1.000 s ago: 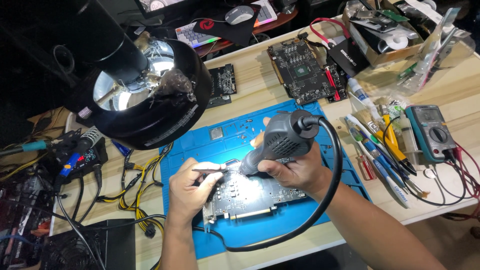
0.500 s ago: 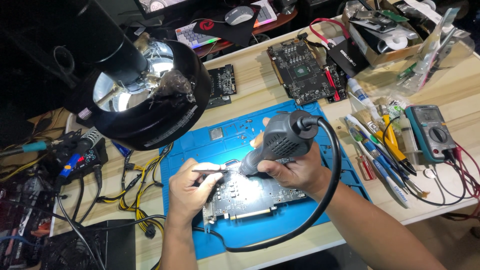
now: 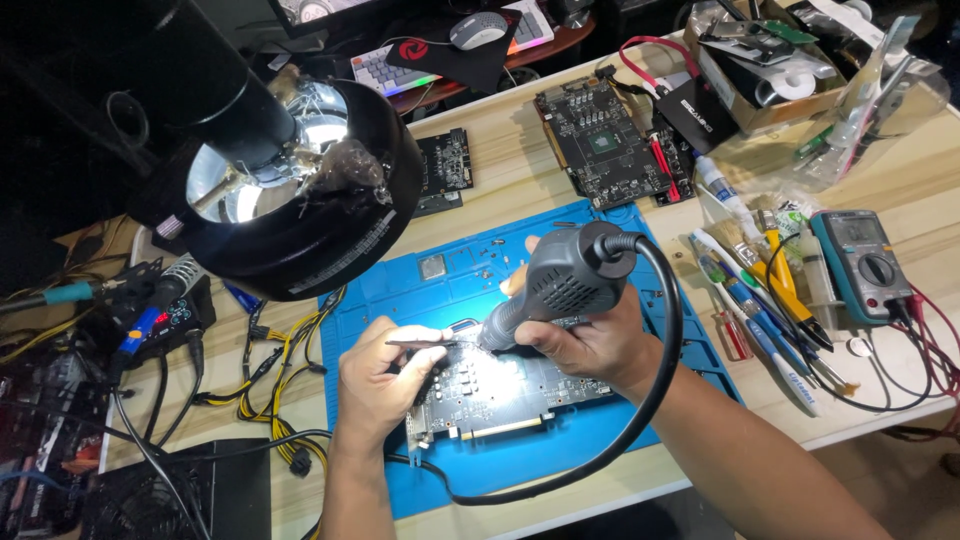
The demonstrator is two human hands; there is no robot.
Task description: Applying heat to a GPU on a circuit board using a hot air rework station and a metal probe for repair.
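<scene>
Hot-air rework on the blue mat

My right hand [image 3: 590,340] aims the grey hot-air gun [image 3: 560,285] at the circuit board [image 3: 500,385]; my left hand [image 3: 380,380] pinches tweezers [image 3: 420,343].

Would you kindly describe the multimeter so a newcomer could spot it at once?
Start at the blue rectangular work mat in the middle of the wooden bench and look right, past the row of brushes and screwdrivers. The teal handheld multimeter lies there, alone in having a round dial and small screen.

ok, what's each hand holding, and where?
Right hand holds the hot-air gun by its grey handle. Left hand pinches tweezers near their back end, tips over the circuit board.
</scene>
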